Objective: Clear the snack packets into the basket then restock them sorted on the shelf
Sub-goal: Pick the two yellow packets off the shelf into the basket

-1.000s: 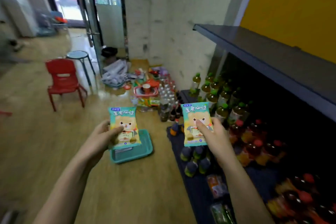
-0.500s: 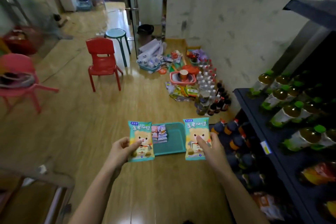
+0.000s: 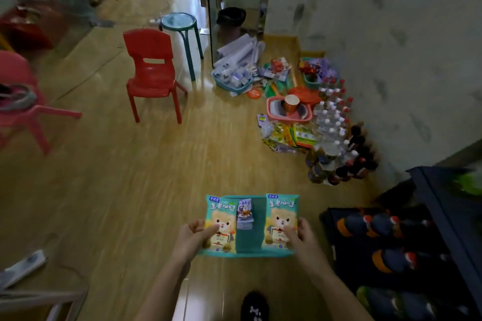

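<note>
Wooden floor (image 3: 130,190) bears teal basket (image 3: 250,240), red chair (image 3: 152,75), bottles (image 3: 336,135).

Glossy wood-look floor (image 3: 125,190); shiny plastic red chair (image 3: 154,73) (moulded); printed-film snack packets (image 3: 221,224).

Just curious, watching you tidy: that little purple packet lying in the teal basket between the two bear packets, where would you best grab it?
Probably from above, pinching the small purple packet by its long side edges. It lies flat in the teal basket, so only its top and edges are free, and the bear packets in the left hand and right hand flank it.
</note>
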`<state>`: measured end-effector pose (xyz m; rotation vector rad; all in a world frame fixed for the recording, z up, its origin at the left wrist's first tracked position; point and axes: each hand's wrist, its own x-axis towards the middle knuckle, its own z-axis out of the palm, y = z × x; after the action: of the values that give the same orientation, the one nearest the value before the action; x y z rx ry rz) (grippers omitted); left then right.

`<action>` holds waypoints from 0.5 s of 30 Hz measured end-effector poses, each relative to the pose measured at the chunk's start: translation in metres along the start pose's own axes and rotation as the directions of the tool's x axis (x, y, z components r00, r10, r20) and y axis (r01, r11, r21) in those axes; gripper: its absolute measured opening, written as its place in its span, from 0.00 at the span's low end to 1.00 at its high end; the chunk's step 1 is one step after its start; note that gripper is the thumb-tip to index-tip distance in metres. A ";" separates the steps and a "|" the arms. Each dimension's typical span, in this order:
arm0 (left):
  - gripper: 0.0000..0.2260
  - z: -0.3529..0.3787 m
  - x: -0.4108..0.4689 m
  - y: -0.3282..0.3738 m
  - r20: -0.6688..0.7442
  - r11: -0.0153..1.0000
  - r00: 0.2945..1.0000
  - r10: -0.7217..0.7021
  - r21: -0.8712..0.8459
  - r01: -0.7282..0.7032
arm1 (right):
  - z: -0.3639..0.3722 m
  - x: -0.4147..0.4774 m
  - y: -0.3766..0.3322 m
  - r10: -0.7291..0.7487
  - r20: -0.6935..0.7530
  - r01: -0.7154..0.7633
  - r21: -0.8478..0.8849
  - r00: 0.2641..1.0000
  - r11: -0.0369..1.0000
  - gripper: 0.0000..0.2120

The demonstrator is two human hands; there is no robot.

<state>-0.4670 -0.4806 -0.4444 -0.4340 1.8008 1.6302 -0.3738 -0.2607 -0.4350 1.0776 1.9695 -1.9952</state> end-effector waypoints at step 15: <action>0.03 0.027 0.384 -0.198 -0.004 0.996 0.999 -0.054 0.076 0.054 | 0.077 0.353 0.245 0.104 -0.042 -0.104 0.007 0.994 0.995 0.10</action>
<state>-0.6120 -0.4169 -0.8473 -0.4467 1.8299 1.5198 -0.5251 -0.2314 -0.8433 1.2064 1.8878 -1.9400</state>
